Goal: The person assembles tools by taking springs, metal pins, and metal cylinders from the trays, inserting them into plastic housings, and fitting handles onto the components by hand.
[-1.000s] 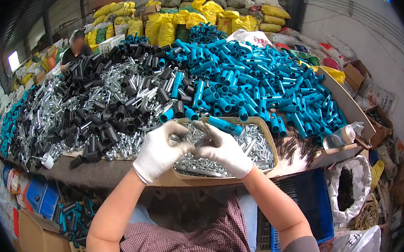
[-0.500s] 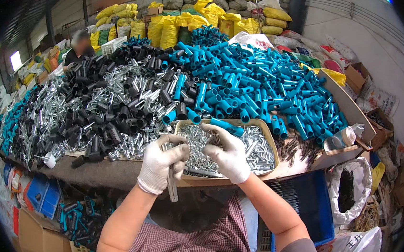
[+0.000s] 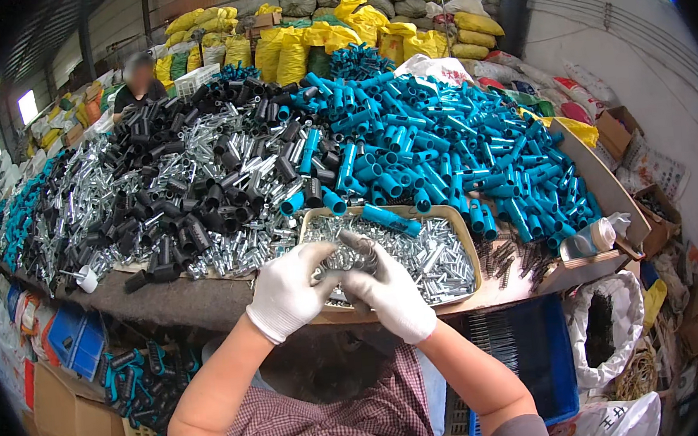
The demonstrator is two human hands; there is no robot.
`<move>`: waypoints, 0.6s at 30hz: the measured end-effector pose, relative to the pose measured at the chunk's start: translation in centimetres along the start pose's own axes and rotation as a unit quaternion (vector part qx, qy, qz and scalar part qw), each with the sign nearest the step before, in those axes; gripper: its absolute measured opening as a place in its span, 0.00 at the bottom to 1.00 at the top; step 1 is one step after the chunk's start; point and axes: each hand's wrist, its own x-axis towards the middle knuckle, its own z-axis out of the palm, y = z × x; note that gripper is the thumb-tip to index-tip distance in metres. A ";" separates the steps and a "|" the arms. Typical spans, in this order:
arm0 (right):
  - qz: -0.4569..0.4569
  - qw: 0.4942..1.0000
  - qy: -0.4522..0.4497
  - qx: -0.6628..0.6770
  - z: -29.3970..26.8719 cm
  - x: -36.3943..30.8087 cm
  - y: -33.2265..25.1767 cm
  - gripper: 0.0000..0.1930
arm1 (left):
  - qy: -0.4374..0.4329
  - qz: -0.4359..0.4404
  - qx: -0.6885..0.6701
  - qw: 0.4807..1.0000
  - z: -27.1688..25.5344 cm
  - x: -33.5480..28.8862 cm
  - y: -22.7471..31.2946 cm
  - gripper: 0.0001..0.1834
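My left hand (image 3: 288, 296), in a white glove, is closed, with thumb and fingers bent toward the right hand. My right hand (image 3: 393, 295), gloved the same with greyed fingertips, is closed too, and its fingers nearly meet the left ones. What lies between them is blurred and mostly covered by the fingers. Both hands hover over the front left of a shallow tan tray (image 3: 472, 264) filled with small silver metal pins (image 3: 439, 247). A teal tube (image 3: 391, 220) rests across the tray's back rim.
Behind the tray rise heaps of teal tubes (image 3: 416, 129), black sleeves (image 3: 192, 232) and silver metal parts (image 3: 85, 187). Dark springs (image 3: 498, 259) lie to its right. A white cup (image 3: 85, 279) sits at the left edge. Below right is a blue crate (image 3: 556, 349). Another person (image 3: 138, 87) is at the far left.
My hands have come closer together, the left one turning and shifting right. The flat silver metal piece that hung below my left hand no longer shows.
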 end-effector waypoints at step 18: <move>0.125 0.981 -0.125 -0.078 -5.4 4.9 1.1 0.35 | -0.099 -0.355 -0.369 0.853 -1.3 1.5 -3.1 0.17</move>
